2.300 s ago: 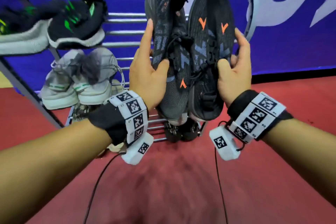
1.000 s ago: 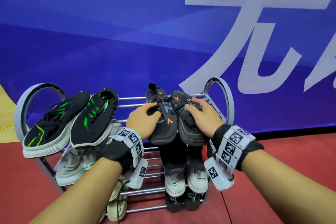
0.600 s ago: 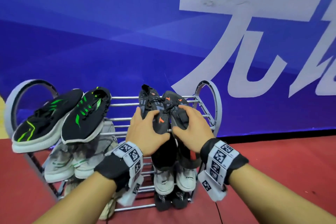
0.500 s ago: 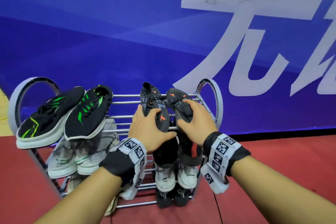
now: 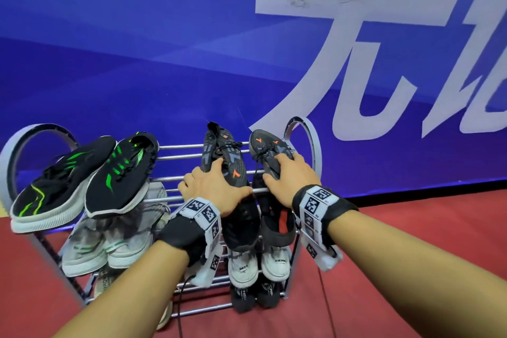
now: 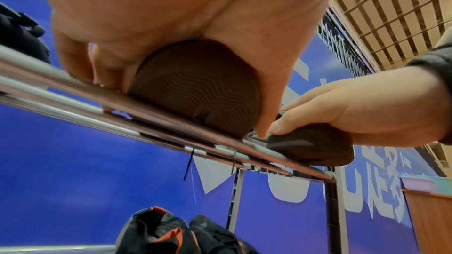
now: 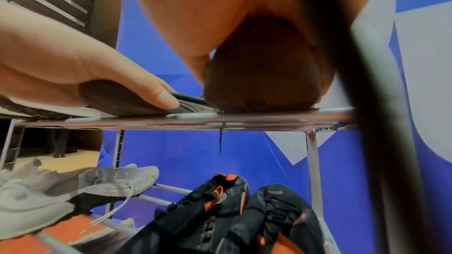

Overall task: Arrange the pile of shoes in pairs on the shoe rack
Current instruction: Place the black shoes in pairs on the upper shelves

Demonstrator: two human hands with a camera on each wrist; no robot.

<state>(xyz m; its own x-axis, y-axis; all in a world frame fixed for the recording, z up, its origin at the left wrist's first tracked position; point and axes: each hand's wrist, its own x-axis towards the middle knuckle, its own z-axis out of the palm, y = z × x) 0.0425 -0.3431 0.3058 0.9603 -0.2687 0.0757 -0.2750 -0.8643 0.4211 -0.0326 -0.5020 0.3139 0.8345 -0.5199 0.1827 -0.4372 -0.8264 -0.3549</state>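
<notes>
On the top tier of the shoe rack point(image 5: 175, 156), a black pair with green streaks point(image 5: 82, 178) sits at the left. To the right, the left hand point(image 5: 216, 189) grasps one dark grey, orange-marked shoe point(image 5: 222, 156) at its toe, and the right hand point(image 5: 290, 175) grasps its mate point(image 5: 267, 151) likewise, both shoes resting on the bars.

Bare forearms, black wristbands point(image 5: 183, 234), white straps with square black-and-white markers point(image 5: 318, 201), perhaps small white camera housings beneath.

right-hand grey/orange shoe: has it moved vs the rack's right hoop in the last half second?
Yes. The right-hand shoe, under the right hand, has slid rightward toward the rack's right hoop, opening a gap from the left-hand shoe.
</notes>
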